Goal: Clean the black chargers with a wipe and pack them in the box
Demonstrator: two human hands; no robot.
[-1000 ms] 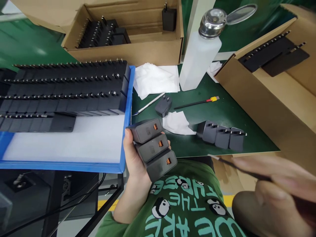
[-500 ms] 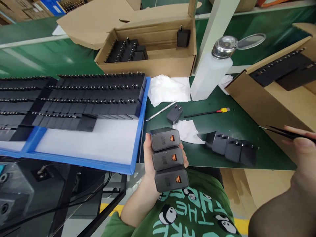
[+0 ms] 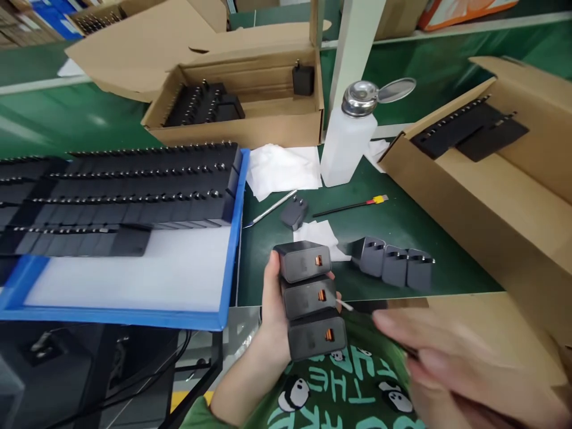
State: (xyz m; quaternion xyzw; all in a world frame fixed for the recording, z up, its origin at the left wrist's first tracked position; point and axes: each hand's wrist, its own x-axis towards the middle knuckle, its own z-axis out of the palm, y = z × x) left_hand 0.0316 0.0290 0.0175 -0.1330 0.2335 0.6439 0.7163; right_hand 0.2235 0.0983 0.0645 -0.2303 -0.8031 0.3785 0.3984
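My left hand grips a stack of three black chargers, their orange USB ports facing me. My right hand, blurred at the lower right, pinches thin black tweezers whose tip sits right beside the middle charger's port. On the green mat, a row of three more chargers lies just beyond the stack, and a single charger rests farther back.
A blue tray with rows of black chargers is at left. A white dispenser bottle, white wipes, a metal pick and a yellow-tipped stick lie behind. Cardboard boxes stand at the back and right.
My right hand swung in from the right with the tweezers, bringing the tip to the held chargers. The left hand kept the stack and shifted slightly.
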